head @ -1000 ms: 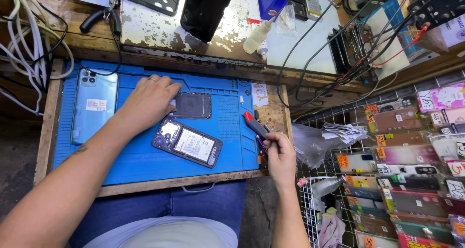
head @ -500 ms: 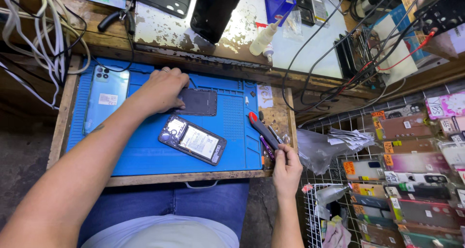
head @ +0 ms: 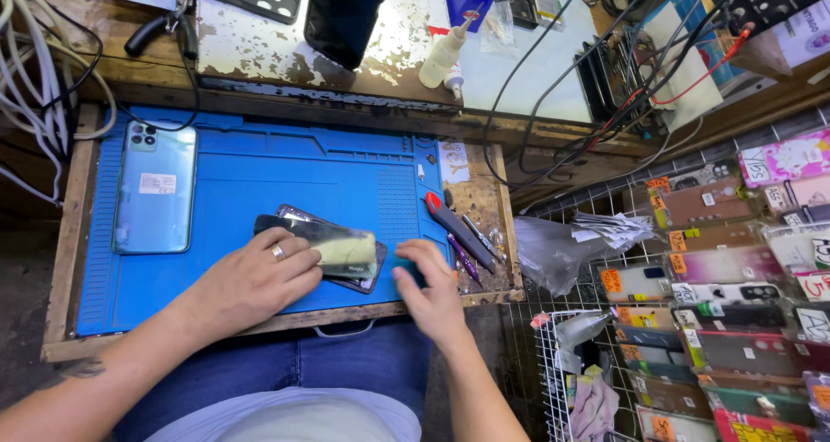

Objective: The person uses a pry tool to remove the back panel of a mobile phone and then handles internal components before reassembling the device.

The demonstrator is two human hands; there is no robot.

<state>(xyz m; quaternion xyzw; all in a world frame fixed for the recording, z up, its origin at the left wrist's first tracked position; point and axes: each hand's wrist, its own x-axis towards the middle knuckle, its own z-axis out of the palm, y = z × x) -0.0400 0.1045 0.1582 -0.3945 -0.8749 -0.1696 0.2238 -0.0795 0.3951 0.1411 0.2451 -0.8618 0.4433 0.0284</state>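
Blue work mat (head: 259, 161), left hand (head: 251, 282) holding dark phone panel (head: 316, 243), right hand (head: 430, 291) spread flat, pale-blue phone (head: 156, 187) with white label.

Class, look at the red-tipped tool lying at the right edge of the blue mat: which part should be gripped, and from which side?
Probably the dark handle's middle of the red-tipped tool, pinched across its width from above. It lies flat and slanted on the wooden bench edge, a thinner tool close alongside, so a top-down pinch looks clearest. The right hand is nearest.
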